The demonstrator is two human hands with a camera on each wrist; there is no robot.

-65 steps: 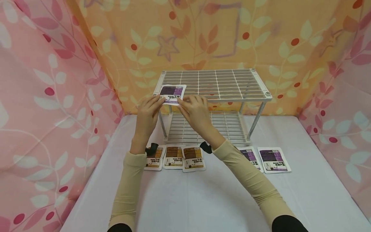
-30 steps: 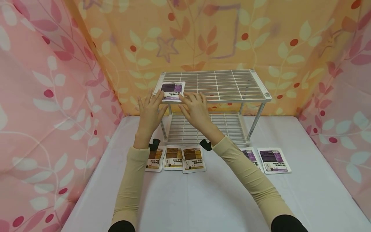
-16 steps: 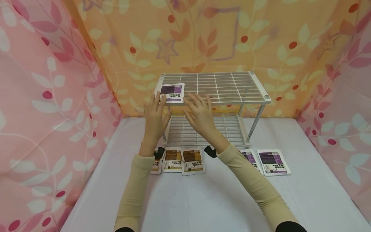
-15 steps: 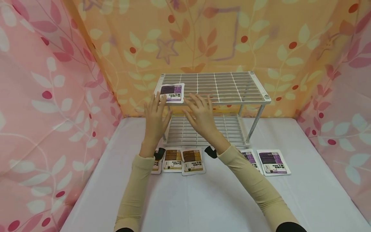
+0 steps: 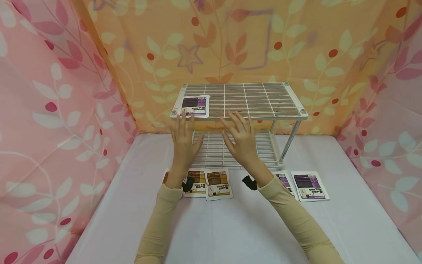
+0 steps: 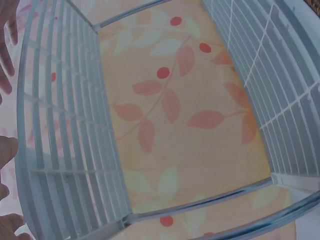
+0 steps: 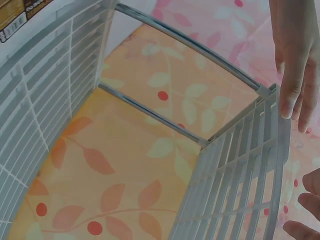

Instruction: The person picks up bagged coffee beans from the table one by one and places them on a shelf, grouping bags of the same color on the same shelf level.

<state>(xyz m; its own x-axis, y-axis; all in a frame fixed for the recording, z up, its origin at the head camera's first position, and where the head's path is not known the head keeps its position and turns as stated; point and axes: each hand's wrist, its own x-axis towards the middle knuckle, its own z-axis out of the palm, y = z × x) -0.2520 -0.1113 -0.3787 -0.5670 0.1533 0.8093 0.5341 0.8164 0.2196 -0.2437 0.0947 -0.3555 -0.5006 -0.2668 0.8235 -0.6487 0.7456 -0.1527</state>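
Observation:
A white packet with a purple label (image 5: 195, 104) lies flat at the front left corner of the upper tier of a white wire rack (image 5: 250, 101). My left hand (image 5: 184, 141) is just in front of that packet with fingers spread, its fingertips overlapping the packet's lower edge in the head view. To its right, my right hand (image 5: 242, 137) hovers before the rack's front edge, fingers straight and holding nothing. In the right wrist view, a hand (image 7: 297, 65) hangs beside the rack's upper tier (image 7: 235, 170).
On the white table (image 5: 217, 231), several brown-labelled packets (image 5: 219, 184) lie in a row before the rack, partly behind my left wrist. Purple-labelled packets (image 5: 310, 186) lie to the right, one partly covered by my right sleeve. Patterned cloth (image 5: 158, 66) encloses the table.
Both hands first held the purple-labelled packet over the rack's left corner and laid it on the upper tier. They have since let go and drawn back toward me and rightward, fingers spread.

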